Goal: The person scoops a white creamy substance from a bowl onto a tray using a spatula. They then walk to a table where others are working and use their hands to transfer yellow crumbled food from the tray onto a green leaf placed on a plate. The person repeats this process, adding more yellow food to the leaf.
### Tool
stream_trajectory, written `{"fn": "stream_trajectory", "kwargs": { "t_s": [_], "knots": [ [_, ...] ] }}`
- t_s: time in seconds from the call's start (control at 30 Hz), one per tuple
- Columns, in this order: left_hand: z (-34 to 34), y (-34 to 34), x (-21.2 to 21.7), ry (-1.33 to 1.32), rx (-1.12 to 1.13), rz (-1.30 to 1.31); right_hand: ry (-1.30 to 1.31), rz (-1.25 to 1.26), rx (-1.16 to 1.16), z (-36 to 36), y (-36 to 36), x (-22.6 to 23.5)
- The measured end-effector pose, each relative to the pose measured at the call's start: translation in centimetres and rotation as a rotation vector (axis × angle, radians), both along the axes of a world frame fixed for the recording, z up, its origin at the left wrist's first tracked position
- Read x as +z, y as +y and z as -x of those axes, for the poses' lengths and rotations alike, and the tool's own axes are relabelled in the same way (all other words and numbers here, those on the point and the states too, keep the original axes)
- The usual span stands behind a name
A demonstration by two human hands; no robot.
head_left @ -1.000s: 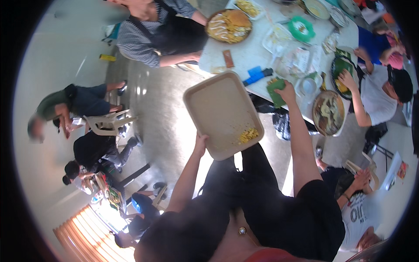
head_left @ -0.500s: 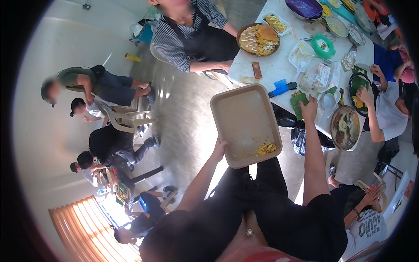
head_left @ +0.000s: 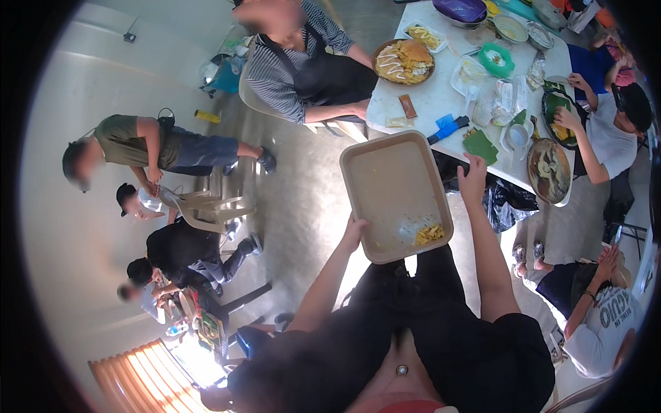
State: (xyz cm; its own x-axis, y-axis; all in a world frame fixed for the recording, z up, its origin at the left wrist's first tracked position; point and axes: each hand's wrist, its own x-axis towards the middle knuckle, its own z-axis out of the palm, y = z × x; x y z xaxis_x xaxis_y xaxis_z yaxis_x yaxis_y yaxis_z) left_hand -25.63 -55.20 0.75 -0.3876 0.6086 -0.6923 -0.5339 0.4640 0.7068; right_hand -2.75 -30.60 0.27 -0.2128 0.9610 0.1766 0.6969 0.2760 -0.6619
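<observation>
The beige tray (head_left: 392,193) looks like smooth, matt plastic, smeared with crumbs. The worktop (head_left: 430,103) is white with a slight sheen. The floor (head_left: 303,206) is polished and glossy, throwing back light. The stacked chairs (head_left: 206,210) seem pale, smooth plastic.

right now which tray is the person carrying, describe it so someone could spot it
Start at the long white table crowded with food dishes at upper right. Just off its near edge, the beige rectangular plastic tray is held in the air between the left hand and right hand. Unlike the full round dishes, it is nearly bare, with only yellow scraps in one corner.
</observation>
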Motion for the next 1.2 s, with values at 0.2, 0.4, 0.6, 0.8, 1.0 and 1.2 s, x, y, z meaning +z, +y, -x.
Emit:
{"fn": "stream_trajectory", "kwargs": {
  "t_s": [0.2, 0.4, 0.6, 0.8, 1.0, 1.2],
  "knots": [
    [2.2, -0.3, 2.1, 0.063, -0.089, -0.108, 0.049, -0.071, 0.214, 3.3, -4.3, 5.4],
    [5.2, 0.3, 3.4, 0.197, -0.212, -0.191, -0.199, -0.308, 0.608, 7.7, -6.9, 7.1],
    [6.2, 0.3, 5.6, 0.338, -0.271, -0.263, -0.404, -0.387, 0.294, 9.4, -8.3, 5.0],
    [6.3, 0.8, 7.4, 0.313, -0.272, -0.286, -0.611, 0.186, 0.594, 8.8, -15.3, 7.9],
    [6.0, 1.0, 8.0, 0.301, -0.264, -0.360, -0.307, -0.218, 0.350, 8.7, -11.0, 11.0],
    [4.1, 1.6, 8.9, 0.353, -0.305, -0.386, -0.277, -0.302, 0.271, 8.5, -10.3, 10.4]
  ]
}}
